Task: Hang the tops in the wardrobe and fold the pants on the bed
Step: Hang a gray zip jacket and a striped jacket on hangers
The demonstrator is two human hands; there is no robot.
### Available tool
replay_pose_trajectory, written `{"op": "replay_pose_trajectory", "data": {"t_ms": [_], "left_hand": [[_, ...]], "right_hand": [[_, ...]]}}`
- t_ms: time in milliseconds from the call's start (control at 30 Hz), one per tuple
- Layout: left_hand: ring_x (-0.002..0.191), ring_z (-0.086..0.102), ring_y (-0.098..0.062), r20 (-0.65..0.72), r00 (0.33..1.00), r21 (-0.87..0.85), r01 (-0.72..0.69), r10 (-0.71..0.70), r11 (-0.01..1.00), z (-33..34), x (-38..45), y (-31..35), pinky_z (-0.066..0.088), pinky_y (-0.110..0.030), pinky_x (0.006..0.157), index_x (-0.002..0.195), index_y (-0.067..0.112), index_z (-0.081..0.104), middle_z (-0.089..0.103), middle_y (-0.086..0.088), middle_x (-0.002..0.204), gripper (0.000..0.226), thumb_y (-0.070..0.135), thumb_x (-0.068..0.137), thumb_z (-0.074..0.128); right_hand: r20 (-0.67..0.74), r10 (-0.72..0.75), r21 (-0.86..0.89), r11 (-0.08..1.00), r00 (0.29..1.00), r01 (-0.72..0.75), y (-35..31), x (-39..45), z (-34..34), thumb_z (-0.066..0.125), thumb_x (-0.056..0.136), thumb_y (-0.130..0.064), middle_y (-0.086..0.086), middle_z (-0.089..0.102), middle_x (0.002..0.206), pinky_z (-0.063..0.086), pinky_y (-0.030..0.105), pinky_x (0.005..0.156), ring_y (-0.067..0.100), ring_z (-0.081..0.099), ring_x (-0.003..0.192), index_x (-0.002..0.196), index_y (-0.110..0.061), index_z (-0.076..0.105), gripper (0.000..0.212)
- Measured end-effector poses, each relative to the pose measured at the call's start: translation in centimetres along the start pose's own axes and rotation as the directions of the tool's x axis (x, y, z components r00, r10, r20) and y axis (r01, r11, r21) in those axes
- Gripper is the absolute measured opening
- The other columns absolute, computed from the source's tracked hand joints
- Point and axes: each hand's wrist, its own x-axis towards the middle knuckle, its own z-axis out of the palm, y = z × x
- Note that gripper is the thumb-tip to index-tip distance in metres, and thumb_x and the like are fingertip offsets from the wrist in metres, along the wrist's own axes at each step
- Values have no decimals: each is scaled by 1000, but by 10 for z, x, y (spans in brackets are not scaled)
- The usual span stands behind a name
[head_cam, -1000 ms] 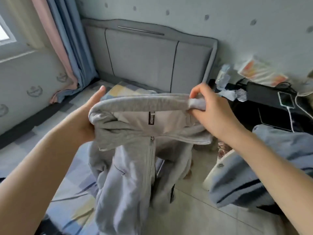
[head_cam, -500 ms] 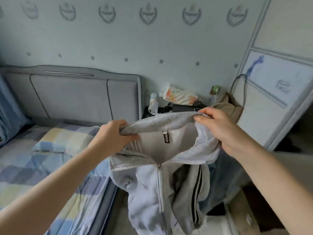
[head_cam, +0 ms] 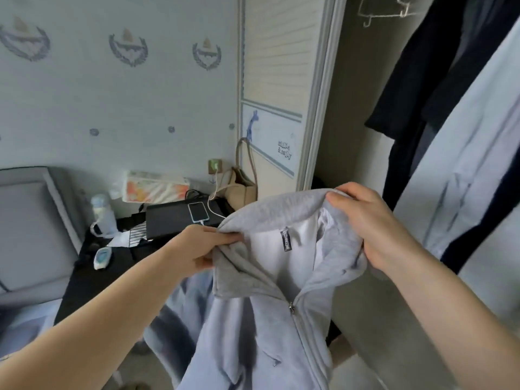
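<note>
1. Bedroom: open wardrobe [head_cam: 365, 94] at right of frame, empty hanger [head_cam: 385, 11] upper right.
2. Grey zip hoodie [head_cam: 270, 291], centre: soft, limp, light; best held at collar.
3. My left hand [head_cam: 202, 249] and right hand [head_cam: 371, 226] pinch its collar.

The hoodie [head_cam: 253, 319] runs off the bottom edge, so its hem and sleeves cannot be seen. The hanger [head_cam: 385, 12] in the wardrobe [head_cam: 323, 108] is cut by the top edge. The left hand's fingers [head_cam: 225, 239] are partly buried in the collar, and the bed [head_cam: 25, 319] is cropped at the left.
</note>
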Motion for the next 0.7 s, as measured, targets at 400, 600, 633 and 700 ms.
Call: {"op": "replay_pose_trajectory", "data": {"t_ms": [400,600,633,700], "left_hand": [[122,55,-34,532,835,3,168,-143,986,126,91,90,40,-47,105,123,1,61,60,-20,128,37,11,87,58],[77,74,-28,594,803,-31,-38,49,999,148,147,161,59,-35,60,101,3,70,75,-16,97,23,17,82,71],[74,74,-25,582,804,-72,-99,122,992,154,158,172,58,-32,56,103,2,69,75,-14,94,26,20,84,72],[75,74,-21,537,797,-138,-240,276,961,166,176,187,57,-27,56,104,1,67,76,-11,90,32,26,84,73]], "right_hand": [[-535,-136,-247,969,834,0,36,60,-103,55,93,-13,9,47,77,34,29,66,19,44,73,88,1,53,14],[-658,-303,-459,887,689,-48,21,101,-108,54,95,-17,0,52,78,28,25,59,15,46,70,92,-7,52,11],[-666,-335,-483,875,667,-44,14,112,-105,53,96,-18,-3,50,75,31,23,57,11,46,67,90,-9,50,12],[-686,-375,-505,863,624,-36,6,130,-100,52,96,-22,-7,51,73,35,13,58,5,47,65,90,-12,48,13]]}}
